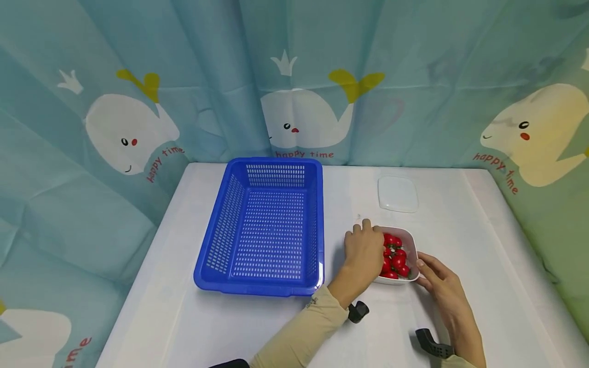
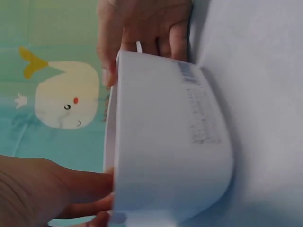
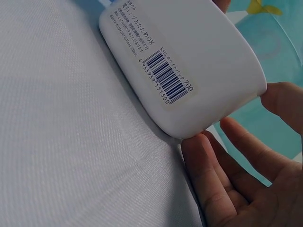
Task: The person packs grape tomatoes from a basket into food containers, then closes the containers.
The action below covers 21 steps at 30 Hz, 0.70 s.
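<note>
A white plastic food container (image 1: 415, 273) with several red cherry tomatoes (image 1: 398, 261) sits on the table. My left hand (image 1: 362, 253) bends over its left side, and its fingertips go inside past the rim. In the left wrist view, the container's wall (image 2: 165, 137) hides those fingertips, so whether they hold a tomato cannot be seen. At the near right corner, my right hand (image 1: 443, 283) holds the container. Its thumb lies at the rim and its fingers are against the lower side, below a printed barcode label (image 3: 165, 78) in the right wrist view.
Left of the container stands a blue plastic basket (image 1: 318, 230) with slotted sides and no contents. A clear lid (image 1: 398, 194) lies behind the container on the white table (image 1: 152, 306). Whale-print curtains (image 1: 221, 76) enclose the back and sides.
</note>
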Motion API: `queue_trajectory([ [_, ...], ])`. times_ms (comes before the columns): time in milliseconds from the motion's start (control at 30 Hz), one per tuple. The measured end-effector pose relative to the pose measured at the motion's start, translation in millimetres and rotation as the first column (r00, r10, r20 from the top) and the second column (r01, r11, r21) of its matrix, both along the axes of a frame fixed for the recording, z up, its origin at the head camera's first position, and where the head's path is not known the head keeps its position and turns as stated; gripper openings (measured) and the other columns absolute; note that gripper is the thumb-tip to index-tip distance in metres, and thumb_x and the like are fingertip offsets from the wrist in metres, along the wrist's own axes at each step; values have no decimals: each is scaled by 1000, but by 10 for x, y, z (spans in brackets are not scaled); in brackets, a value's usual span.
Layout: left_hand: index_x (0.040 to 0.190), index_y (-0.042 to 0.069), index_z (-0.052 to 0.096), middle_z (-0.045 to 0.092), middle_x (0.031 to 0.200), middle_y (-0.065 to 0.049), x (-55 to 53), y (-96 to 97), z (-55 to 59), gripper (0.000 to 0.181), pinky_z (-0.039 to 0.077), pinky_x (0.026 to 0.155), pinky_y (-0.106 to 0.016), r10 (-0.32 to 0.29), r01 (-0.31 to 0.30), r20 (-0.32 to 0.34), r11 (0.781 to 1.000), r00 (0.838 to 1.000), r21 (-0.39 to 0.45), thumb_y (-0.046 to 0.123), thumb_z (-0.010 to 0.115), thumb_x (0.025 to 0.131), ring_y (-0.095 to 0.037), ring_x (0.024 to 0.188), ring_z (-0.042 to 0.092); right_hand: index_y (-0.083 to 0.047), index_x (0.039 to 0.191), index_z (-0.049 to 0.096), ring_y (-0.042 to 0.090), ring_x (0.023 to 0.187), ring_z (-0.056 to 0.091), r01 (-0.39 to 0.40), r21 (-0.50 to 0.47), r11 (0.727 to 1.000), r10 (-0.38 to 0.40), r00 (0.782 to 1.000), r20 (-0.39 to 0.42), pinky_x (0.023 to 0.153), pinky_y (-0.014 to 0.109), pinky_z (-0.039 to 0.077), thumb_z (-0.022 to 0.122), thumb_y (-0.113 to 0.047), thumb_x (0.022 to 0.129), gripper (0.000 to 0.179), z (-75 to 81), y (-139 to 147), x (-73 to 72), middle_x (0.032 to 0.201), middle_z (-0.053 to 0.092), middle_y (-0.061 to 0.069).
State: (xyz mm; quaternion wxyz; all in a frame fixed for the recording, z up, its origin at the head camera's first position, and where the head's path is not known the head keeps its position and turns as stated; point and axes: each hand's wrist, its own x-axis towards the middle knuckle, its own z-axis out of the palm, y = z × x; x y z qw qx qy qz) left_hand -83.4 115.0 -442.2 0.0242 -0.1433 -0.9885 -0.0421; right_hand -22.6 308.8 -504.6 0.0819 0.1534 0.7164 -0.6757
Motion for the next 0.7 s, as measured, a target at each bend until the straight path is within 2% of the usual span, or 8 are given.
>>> queue_trajectory([
  [100, 114, 19, 72, 62, 107, 1, 38, -46, -68, 28, 49, 69, -25, 0, 3, -32, 993, 999, 116, 37, 78, 93, -14, 93, 63, -23, 130, 69, -9, 100, 66, -6, -12, 1000, 6, 1000, -11, 82, 12, 56, 64, -26, 105, 26, -7, 0, -3, 111, 67, -29],
  [200, 129, 17, 64, 57, 123, -3, 94, -77, -147, 37, 52, 71, -21, 40, -33, -14, 949, 999, 313, 27, 75, 95, -14, 98, 63, -21, 131, 68, -9, 100, 66, -21, -9, 1000, 21, 1000, -18, 82, 13, 57, 64, -24, 105, 27, -1, 14, -1, 112, 67, -28],
  [267, 138, 16, 58, 50, 134, -5, 125, -88, -194, 43, 53, 75, -21, 74, -82, 34, 880, 997, 469, 20, 72, 98, -16, 103, 63, -16, 136, 65, -9, 100, 66, -37, 9, 999, 37, 999, -15, 81, 13, 57, 63, -24, 105, 32, 10, 35, -3, 112, 67, -29],
  [367, 147, 14, 51, 47, 141, -7, 153, -109, -264, 49, 55, 85, -25, 95, -156, 126, 724, 987, 672, 11, 65, 100, -19, 114, 62, -4, 144, 57, -10, 101, 66, -80, 46, 996, 81, 997, -12, 81, 13, 57, 61, -26, 106, 43, 36, 73, -12, 113, 66, -30],
  [433, 149, 12, 50, 47, 143, -8, 161, -130, -308, 50, 54, 93, -29, 88, -186, 169, 620, 982, 762, 8, 62, 101, -21, 119, 59, 0, 147, 51, -10, 101, 67, -112, 70, 991, 113, 994, -13, 81, 13, 57, 59, -29, 107, 50, 58, 98, -39, 113, 66, -31],
  [467, 150, 11, 50, 47, 143, -9, 164, -141, -331, 51, 53, 96, -30, 82, -197, 184, 579, 979, 791, 7, 60, 101, -20, 120, 58, 1, 148, 50, -11, 101, 67, -128, 92, 988, 130, 991, -11, 80, 13, 57, 58, -31, 108, 52, 71, 110, -61, 113, 66, -32],
  [567, 152, 9, 49, 49, 145, -9, 170, -169, -400, 51, 51, 101, -32, 63, -215, 213, 497, 975, 841, 6, 58, 102, -16, 118, 57, 5, 148, 47, -11, 100, 68, -165, 155, 974, 172, 985, -28, 80, 14, 58, 54, -37, 109, 58, 118, 138, -155, 112, 66, -33],
  [700, 149, 8, 56, 53, 141, -8, 177, -193, -500, 46, 49, 100, -28, 45, -235, 239, 422, 970, 876, 8, 57, 103, -12, 112, 55, 3, 145, 50, -11, 99, 68, -196, 246, 949, 219, 973, -73, 80, 15, 58, 53, -36, 110, 53, 166, 191, -332, 113, 64, -35],
])
